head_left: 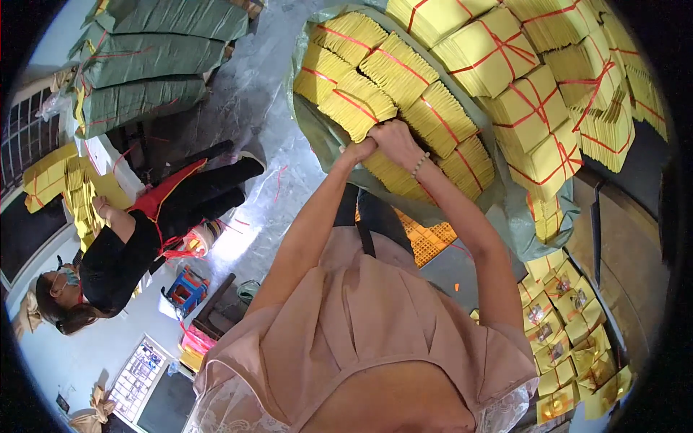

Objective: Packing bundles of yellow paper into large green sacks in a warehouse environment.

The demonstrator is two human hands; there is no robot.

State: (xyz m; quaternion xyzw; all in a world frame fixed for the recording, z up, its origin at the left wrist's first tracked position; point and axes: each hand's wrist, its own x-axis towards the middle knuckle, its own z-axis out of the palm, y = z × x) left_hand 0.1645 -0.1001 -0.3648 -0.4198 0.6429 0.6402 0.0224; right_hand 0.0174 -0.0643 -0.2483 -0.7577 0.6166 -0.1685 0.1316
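My left hand (359,151) and my right hand (396,143) meet at the near end of a bundle of yellow paper (358,105), tied with red string. Both are closed, gripping that end of it; some fingertips are hidden. The bundle lies tilted on top of other tied bundles (399,68) packed in an open green woven sack (307,123). Beside my right hand, more bundles (439,119) fill the sack's right side. A beaded bracelet is on my right wrist.
Stacked yellow bundles (498,54) rise right of the sack. Filled green sacks (148,61) are piled at the far left. A co-worker (119,242) handles yellow paper at left. An orange plastic crate (427,238) sits below the sack; yellow packets (570,317) lie lower right.
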